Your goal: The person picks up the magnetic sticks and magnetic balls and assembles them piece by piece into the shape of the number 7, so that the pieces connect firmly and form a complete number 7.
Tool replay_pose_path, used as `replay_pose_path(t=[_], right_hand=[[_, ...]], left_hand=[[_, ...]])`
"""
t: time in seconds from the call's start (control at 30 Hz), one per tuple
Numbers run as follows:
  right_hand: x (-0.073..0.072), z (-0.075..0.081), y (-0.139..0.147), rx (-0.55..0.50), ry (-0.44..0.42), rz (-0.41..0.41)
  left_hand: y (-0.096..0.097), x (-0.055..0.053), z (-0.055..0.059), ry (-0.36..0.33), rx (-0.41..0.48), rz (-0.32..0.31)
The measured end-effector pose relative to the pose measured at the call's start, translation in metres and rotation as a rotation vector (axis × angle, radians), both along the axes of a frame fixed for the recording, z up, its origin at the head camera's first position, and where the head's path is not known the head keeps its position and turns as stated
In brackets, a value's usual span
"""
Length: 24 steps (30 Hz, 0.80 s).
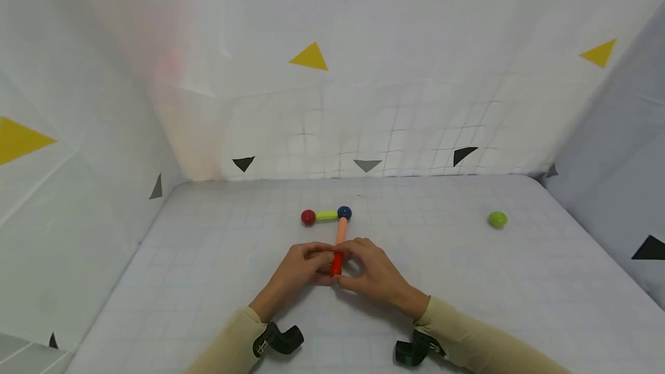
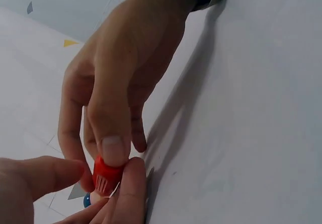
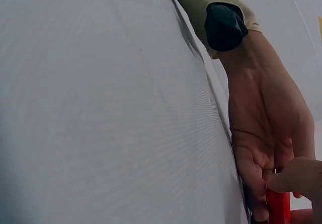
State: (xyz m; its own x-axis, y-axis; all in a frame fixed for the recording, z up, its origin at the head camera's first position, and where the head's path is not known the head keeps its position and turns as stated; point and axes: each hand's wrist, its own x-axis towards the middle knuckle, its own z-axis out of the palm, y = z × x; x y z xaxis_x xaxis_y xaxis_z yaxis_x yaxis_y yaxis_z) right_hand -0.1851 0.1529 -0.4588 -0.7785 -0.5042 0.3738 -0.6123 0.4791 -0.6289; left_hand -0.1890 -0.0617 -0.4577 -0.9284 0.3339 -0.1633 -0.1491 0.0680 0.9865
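Note:
Both hands meet at a short red rod (image 1: 336, 264) near the middle of the table. My left hand (image 1: 298, 270) holds it from the left side, fingers curled. From the right, my right hand (image 1: 376, 273) pinches it between thumb and fingers; in the left wrist view the right thumb presses on the red rod's ribbed end (image 2: 104, 178). Beyond the red rod lies an orange rod (image 1: 341, 231) leading to a blue ball (image 1: 344, 213). A yellow-green rod (image 1: 327, 215) runs left from that ball to a dark red ball (image 1: 308, 217). Fingers partly hide where the red and orange rods meet.
A green ball (image 1: 497, 219) lies apart at the far right of the white table (image 1: 218, 229). White sheet walls with yellow and dark triangles stand at the back and both sides. Each wrist carries a dark camera mount.

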Motion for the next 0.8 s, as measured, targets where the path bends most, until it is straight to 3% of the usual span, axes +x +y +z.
replay_pose_path(t=[0.23, 0.33, 0.5, 0.8], right_hand=[[0.002, 0.0, -0.001, 0.009, -0.042, -0.002], [0.002, 0.002, -0.001, 0.026, -0.033, 0.005], [0.002, 0.01, 0.005, 0.039, -0.034, -0.006], [-0.003, 0.026, 0.03, 0.025, -0.057, -0.132]], left_hand=[[-0.003, 0.007, -0.002, -0.01, 0.033, -0.021], [-0.004, 0.007, -0.003, -0.023, 0.026, -0.021], [0.0, 0.003, -0.004, -0.055, 0.092, -0.037], [0.002, 0.003, -0.003, -0.098, 0.131, -0.015]])
